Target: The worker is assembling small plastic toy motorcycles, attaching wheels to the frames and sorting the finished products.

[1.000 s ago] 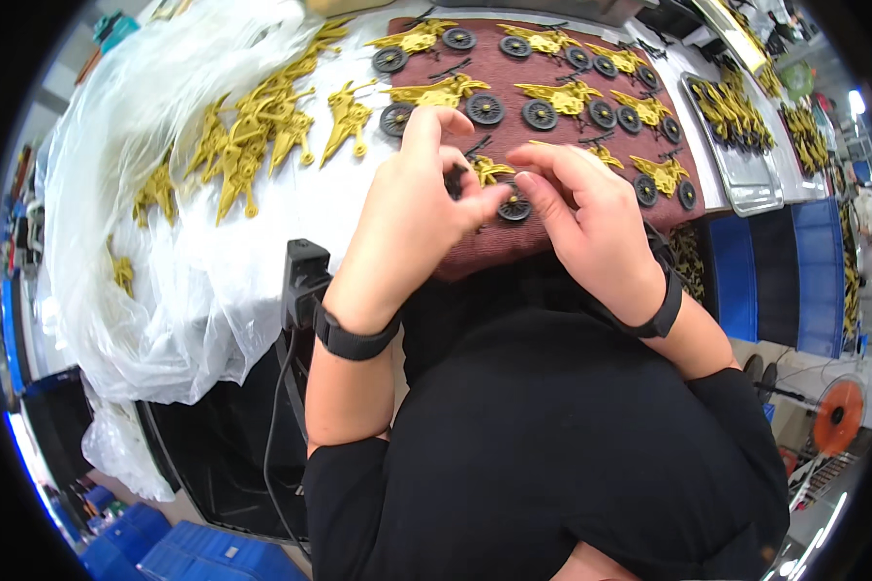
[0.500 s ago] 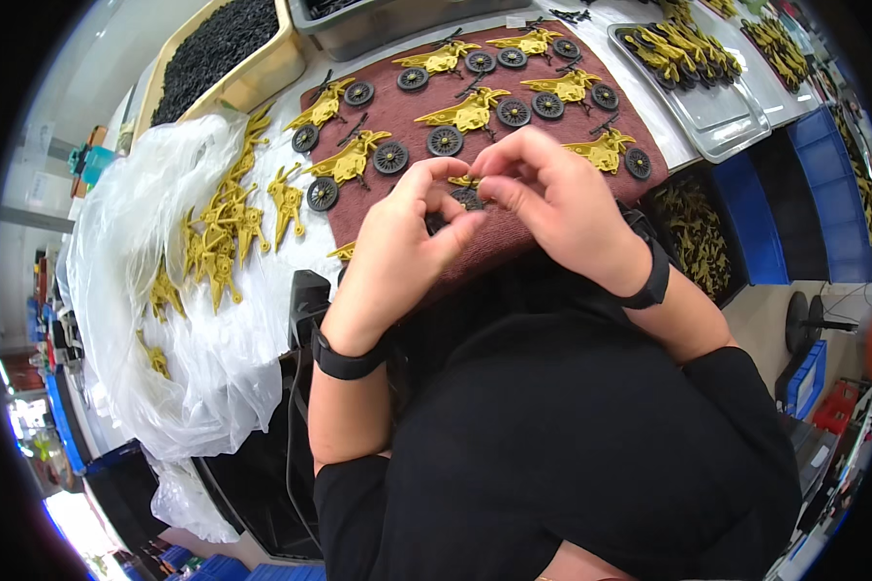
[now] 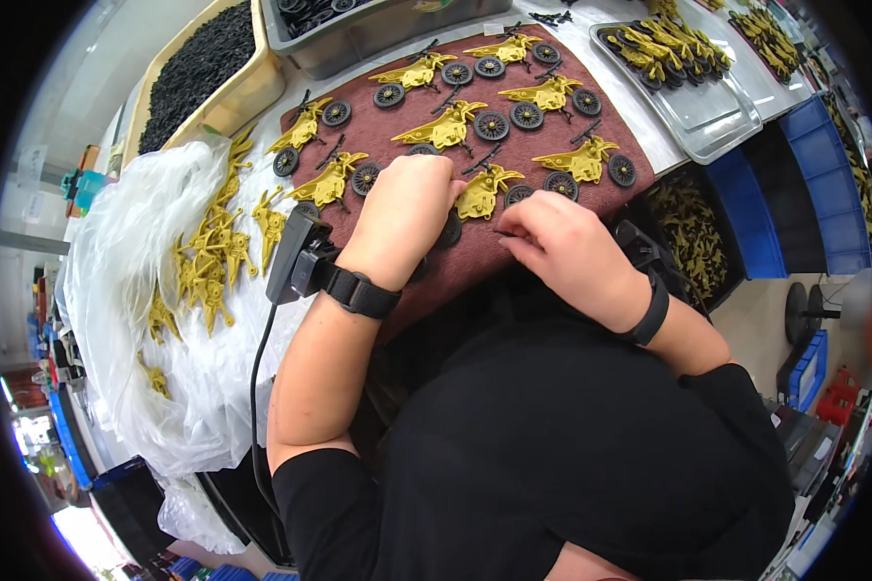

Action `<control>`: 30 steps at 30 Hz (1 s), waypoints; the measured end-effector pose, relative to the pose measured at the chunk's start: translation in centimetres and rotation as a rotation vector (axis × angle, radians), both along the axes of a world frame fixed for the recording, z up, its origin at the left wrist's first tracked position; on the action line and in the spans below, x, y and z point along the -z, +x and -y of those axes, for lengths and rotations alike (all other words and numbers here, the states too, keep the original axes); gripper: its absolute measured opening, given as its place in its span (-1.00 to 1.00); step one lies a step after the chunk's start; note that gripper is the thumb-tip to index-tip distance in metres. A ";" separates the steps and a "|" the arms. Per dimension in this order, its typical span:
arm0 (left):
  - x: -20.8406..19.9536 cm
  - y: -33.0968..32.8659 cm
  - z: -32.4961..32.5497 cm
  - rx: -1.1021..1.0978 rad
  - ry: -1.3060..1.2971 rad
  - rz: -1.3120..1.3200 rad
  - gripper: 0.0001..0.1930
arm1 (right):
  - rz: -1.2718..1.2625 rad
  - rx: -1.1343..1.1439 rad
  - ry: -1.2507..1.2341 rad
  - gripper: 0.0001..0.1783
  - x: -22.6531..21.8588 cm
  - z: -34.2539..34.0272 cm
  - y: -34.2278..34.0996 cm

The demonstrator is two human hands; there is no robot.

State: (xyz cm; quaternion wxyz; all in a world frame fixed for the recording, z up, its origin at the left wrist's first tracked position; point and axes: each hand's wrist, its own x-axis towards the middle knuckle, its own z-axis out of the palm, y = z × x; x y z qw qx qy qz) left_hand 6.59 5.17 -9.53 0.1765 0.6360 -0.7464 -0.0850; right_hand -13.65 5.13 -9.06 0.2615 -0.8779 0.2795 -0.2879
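Toy motorbike sets, each a yellow body with black spoked wheels and a thin black part, lie in rows on a maroon cloth mat (image 3: 358,107). My left hand (image 3: 402,218) is curled down onto the mat, beside a yellow motorbike body (image 3: 482,194). Its fingertips are hidden, so what they grip cannot be seen. A black wheel (image 3: 451,229) shows just under this hand. To the right of that body, my right hand (image 3: 576,247) is closed, thumb and fingertips pinched low over the mat; a tiny dark thing may be between them. Another wheel (image 3: 516,197) lies by its fingers.
Loose yellow bodies (image 3: 203,261) and a clear plastic bag (image 3: 126,252) cover the left side. Behind the mat stand a cream bin (image 3: 271,82) of small black parts and a grey bin (image 3: 358,41). A clear tray (image 3: 717,131) holds yellow-and-black pieces at the right.
My hands were close together above the mat's near part. Now they are apart, the left turned knuckles up and the right lower. A yellow body shows between them on the mat.
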 end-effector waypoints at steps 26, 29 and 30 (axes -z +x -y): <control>0.8 0.3 -0.6 0.023 -0.042 -0.155 -0.85 | -0.140 0.101 -0.156 -0.90 1.0 0.2 1.6; 1.1 0.4 -0.5 0.036 -0.061 -0.146 -0.85 | -0.171 0.111 -0.179 -0.90 1.3 0.4 1.8; 1.3 0.4 -0.5 0.047 -0.079 -0.139 -0.85 | -0.177 0.113 -0.180 -0.91 1.2 0.4 1.9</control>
